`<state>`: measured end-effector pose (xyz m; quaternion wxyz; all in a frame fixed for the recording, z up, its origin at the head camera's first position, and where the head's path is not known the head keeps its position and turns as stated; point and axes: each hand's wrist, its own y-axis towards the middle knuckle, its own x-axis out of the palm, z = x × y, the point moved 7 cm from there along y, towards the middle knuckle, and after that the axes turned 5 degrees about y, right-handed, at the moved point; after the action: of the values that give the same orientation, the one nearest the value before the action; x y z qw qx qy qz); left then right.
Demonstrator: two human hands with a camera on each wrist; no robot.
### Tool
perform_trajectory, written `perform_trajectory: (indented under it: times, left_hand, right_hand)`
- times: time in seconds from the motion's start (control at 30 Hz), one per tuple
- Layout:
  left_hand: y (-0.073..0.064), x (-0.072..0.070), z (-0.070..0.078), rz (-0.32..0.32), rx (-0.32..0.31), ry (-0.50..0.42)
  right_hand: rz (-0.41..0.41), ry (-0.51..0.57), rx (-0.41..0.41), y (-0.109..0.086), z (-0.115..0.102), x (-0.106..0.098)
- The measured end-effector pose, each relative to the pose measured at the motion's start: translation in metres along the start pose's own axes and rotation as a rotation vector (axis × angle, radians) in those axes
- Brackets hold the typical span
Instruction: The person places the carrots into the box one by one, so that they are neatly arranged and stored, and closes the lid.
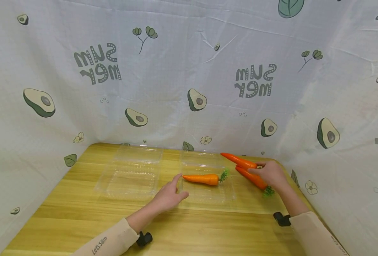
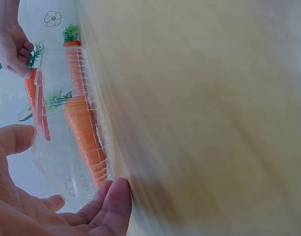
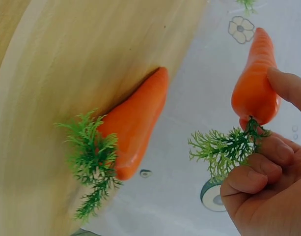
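An orange toy carrot (image 1: 201, 179) with green leaves lies in the right-hand clear plastic box (image 1: 208, 196), whose lid is folded back. At that box's left side is my left hand (image 1: 168, 197), thumb and index finger spread apart; in the left wrist view its fingertips (image 2: 118, 194) are at the box edge, and I cannot tell if they touch it. My right hand (image 1: 273, 174) pinches a second carrot (image 3: 256, 88) near its leafy top, held up off the table. Below it a third carrot (image 3: 138, 128) rests on the wood.
Another clear plastic box (image 1: 129, 193), lid folded back, stands on the left of the wooden table (image 1: 80, 213). A white printed curtain (image 1: 176, 71) hangs behind the table and along both sides. Black devices (image 1: 144, 239) are worn at both wrists.
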<state>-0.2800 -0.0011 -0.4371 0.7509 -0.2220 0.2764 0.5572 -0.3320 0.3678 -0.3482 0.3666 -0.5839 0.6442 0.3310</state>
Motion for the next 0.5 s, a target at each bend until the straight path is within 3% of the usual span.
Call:
perform_trajectory:
  times: [0.5]
  left_hand:
    - [-0.002, 0.0, 0.0, -0.004, -0.012, -0.004]
  right_hand:
    - [-0.024, -0.023, -0.057, -0.006, -0.023, -0.002]
